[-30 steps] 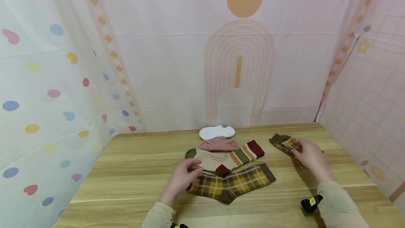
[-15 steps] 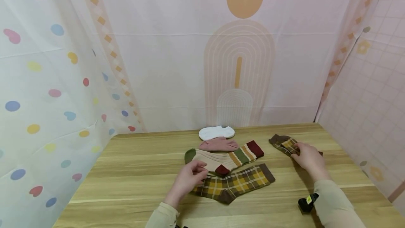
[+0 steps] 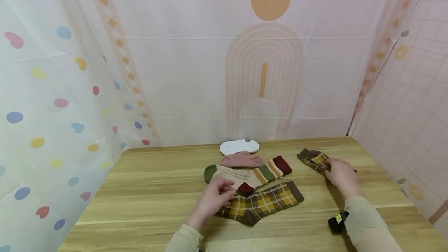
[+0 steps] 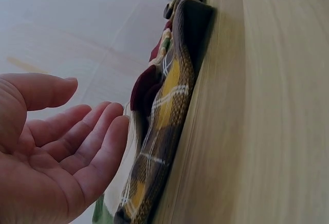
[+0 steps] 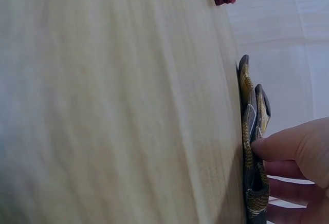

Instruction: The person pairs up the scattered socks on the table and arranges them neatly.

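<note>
On the right of the table a brown and yellow plaid sock (image 3: 312, 159) lies folded and bunched. My right hand (image 3: 342, 176) pinches it, with the thumb against its near side and the fingers behind, as the right wrist view shows. A second plaid sock (image 3: 266, 201) lies flat near the middle. Just above its toe end hovers my left hand (image 3: 213, 197), fingers loosely bent and holding nothing, hiding part of that sock. In the left wrist view the left palm (image 4: 46, 178) faces up beside the sock.
Behind the flat plaid sock lie a cream sock (image 3: 232, 175) with green and dark red parts, a pink sock (image 3: 241, 160) and a white ankle sock (image 3: 239, 147). A patterned curtain (image 3: 189, 88) hangs at the wooden table's (image 3: 147, 197) back edge.
My left hand has drifted a little to the right over the flat plaid sock. My right hand stays at the folded sock, with only a slight shift.
</note>
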A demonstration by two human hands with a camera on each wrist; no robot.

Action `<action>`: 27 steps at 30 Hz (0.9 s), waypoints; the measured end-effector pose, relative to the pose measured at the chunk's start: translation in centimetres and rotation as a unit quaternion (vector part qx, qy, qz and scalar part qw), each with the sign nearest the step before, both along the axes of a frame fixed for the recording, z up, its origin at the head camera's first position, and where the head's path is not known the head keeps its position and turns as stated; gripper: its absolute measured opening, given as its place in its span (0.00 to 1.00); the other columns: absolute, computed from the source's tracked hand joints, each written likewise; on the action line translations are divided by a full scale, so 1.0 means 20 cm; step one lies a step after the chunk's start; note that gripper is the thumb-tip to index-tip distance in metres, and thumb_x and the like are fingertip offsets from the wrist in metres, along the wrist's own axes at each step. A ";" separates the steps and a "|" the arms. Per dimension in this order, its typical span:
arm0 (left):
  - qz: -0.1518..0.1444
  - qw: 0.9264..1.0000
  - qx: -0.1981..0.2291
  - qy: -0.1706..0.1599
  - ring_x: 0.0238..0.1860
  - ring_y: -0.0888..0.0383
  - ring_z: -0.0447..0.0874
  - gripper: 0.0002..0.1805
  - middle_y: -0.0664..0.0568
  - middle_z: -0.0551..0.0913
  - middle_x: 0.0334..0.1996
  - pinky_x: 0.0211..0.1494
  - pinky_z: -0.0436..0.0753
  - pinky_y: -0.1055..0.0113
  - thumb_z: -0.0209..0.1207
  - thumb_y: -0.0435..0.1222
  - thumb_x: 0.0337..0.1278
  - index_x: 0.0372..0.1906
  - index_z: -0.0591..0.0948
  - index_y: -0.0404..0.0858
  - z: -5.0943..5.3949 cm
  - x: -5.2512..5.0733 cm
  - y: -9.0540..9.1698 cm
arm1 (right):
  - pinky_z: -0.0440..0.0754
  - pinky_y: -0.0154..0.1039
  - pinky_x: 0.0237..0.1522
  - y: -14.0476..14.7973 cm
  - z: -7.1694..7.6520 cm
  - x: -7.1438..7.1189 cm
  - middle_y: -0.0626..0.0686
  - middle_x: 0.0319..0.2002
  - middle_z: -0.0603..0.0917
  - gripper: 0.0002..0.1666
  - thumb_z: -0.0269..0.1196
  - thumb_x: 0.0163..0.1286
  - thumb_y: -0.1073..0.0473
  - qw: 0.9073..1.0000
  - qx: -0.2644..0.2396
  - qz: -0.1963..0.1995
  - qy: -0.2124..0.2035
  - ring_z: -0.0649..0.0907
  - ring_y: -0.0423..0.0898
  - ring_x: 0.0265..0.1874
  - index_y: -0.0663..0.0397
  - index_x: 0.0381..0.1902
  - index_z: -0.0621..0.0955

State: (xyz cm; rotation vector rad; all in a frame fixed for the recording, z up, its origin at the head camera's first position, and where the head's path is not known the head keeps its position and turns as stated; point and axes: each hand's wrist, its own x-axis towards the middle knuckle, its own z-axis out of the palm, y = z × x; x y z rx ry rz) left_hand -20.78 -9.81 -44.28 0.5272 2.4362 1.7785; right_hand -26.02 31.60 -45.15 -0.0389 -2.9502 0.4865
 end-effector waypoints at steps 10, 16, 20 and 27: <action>-0.005 1.000 -0.021 -0.002 0.38 0.50 0.85 0.18 0.45 0.84 0.38 0.36 0.86 0.57 0.62 0.32 0.65 0.54 0.78 0.25 0.03 0.00 0.08 | 0.80 0.63 0.37 -0.02 0.00 0.00 0.72 0.45 0.78 0.17 0.66 0.64 0.67 1.000 0.025 0.006 0.006 0.79 0.70 0.42 0.71 0.49 0.80; -0.018 0.999 -0.026 -0.014 0.37 0.52 0.85 0.17 0.45 0.84 0.39 0.37 0.86 0.57 0.61 0.32 0.66 0.55 0.78 0.26 0.03 -0.01 0.15 | 0.81 0.59 0.35 -0.01 0.00 0.00 0.70 0.43 0.80 0.10 0.63 0.66 0.68 1.000 0.007 0.002 -0.004 0.81 0.65 0.39 0.69 0.44 0.82; -0.024 0.999 -0.028 -0.015 0.37 0.55 0.84 0.17 0.46 0.84 0.39 0.36 0.86 0.59 0.62 0.33 0.65 0.54 0.79 0.27 0.03 -0.01 0.19 | 0.81 0.56 0.33 0.01 0.01 -0.01 0.68 0.41 0.82 0.07 0.60 0.67 0.69 1.000 -0.006 -0.001 -0.007 0.82 0.62 0.35 0.68 0.41 0.82; -0.035 0.999 -0.023 -0.015 0.35 0.56 0.83 0.16 0.48 0.84 0.36 0.35 0.85 0.62 0.62 0.32 0.64 0.53 0.80 0.28 0.02 -0.01 0.26 | 0.79 0.57 0.34 0.04 0.02 0.02 0.70 0.41 0.81 0.10 0.54 0.70 0.68 0.998 -0.062 -0.010 0.030 0.81 0.62 0.34 0.71 0.44 0.77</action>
